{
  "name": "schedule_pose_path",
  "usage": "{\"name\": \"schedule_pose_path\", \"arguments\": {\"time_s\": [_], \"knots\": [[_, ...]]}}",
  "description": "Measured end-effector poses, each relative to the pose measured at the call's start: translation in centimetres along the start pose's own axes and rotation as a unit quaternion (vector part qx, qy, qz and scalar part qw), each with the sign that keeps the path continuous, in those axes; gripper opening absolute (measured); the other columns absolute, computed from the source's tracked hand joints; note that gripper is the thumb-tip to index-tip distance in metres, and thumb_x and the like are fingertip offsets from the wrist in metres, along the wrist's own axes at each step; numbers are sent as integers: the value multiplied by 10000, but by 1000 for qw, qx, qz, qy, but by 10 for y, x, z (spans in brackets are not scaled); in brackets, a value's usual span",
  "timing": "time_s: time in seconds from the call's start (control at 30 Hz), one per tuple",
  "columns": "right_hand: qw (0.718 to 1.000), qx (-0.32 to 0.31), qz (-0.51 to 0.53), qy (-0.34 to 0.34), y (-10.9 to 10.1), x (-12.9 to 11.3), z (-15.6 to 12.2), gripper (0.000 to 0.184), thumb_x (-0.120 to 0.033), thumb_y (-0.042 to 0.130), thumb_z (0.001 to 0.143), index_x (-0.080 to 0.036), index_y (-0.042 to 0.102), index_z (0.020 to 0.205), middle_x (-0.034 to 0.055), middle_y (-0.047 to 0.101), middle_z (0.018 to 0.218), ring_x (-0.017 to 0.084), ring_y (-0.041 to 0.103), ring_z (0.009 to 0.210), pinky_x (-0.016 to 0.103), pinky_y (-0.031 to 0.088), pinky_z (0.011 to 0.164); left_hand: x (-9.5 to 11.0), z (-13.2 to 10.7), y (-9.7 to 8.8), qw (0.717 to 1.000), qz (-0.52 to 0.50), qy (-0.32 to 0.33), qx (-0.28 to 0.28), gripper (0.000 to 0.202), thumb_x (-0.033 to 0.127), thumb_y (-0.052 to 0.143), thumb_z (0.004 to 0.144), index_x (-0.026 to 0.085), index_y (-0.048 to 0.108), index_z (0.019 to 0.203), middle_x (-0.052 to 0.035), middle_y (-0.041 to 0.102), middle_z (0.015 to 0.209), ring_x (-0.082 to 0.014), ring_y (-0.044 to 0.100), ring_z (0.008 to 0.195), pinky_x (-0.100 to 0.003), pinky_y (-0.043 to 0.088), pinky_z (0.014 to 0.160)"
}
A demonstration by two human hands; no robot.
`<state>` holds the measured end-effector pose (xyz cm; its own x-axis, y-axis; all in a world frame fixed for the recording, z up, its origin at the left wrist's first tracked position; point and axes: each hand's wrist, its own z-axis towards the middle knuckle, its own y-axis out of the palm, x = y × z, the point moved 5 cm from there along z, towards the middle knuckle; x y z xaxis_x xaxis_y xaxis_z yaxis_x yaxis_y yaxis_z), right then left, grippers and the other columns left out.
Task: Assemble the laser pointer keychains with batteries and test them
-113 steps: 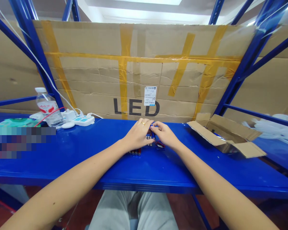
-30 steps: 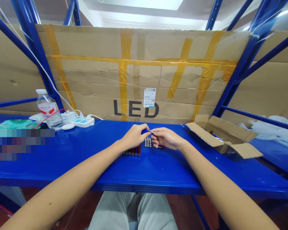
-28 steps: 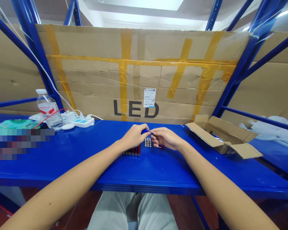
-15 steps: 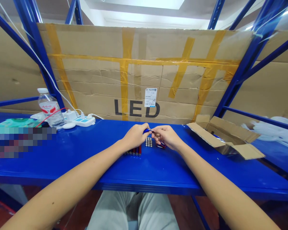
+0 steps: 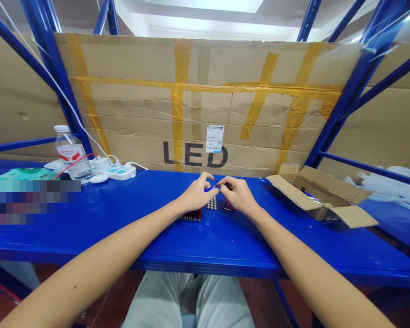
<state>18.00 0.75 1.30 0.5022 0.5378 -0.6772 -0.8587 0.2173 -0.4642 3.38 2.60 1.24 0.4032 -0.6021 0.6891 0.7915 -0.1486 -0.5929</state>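
Note:
My left hand [image 5: 195, 195] pinches a small blue pen-like tube [image 5: 210, 187] just above the blue shelf [image 5: 123, 223]. My right hand [image 5: 237, 194] is closed on the tube's right tip, fingertips meeting the left hand's. Below them stands a cluster of small silver button cells [image 5: 212, 203]. A row of dark red and black tubes [image 5: 191, 217] lies under my left wrist. A small red and dark piece [image 5: 228, 208] lies under my right hand.
An open cardboard box [image 5: 323, 193] sits at the right. At the back left stand a water bottle [image 5: 70, 153], a white power strip [image 5: 118, 171] and a green packet [image 5: 23, 174]. A taped cardboard wall marked LED [image 5: 194, 155] closes the back. White gloves [image 5: 389, 184] lie far right.
Both hands lifted the blue tube off the shelf, uncovering the silver cells, and have kept pinching it; in the last half second they sank slightly and the fingers shifted.

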Motion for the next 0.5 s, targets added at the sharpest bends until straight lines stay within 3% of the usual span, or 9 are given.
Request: {"name": "schedule_pose_path", "arguments": {"time_s": [0.07, 0.13, 0.33, 0.5], "knots": [[1000, 2, 20, 13, 0, 2, 0, 140, -196, 534, 746, -178, 669, 778, -18, 571, 506, 126, 516, 459, 244, 380, 461, -3, 0, 4, 997, -57, -49, -22, 277, 251, 496, 857, 172, 457, 1119, 85, 467, 584, -116, 449, 523, -242, 337, 524], [995, -12, 88, 52, 2, 5, 1, 127, -213, 552, 739, -175, 658, 798, -26, 567, 507, 113, 488, 398, 241, 374, 415, -3, -1, 6, 995, -69, -56, -36, 250, 221, 464, 859, 173, 457, 1104, 85, 458, 582, -113, 442, 516, -239, 330, 514], [927, -26, 332, 172, 10, 6, 1, 119, -228, 662, 658, -142, 650, 739, -19, 552, 543, 80, 430, 403, 231, 388, 359, 5, -4, -1, 992, 71, 99, 12, 185, 257, 525, 880, 197, 523, 1055, 25, 594, 722, -142, 546, 655, -261, 389, 627], [884, -59, 402, 233, 13, 6, -1, 174, -218, 723, 649, -118, 667, 780, -20, 547, 564, 57, 410, 419, 207, 358, 365, 8, -2, -6, 973, 142, 179, 26, 112, 258, 486, 935, 188, 574, 928, -55, 668, 940, -186, 611, 869, -299, 437, 782]]}}
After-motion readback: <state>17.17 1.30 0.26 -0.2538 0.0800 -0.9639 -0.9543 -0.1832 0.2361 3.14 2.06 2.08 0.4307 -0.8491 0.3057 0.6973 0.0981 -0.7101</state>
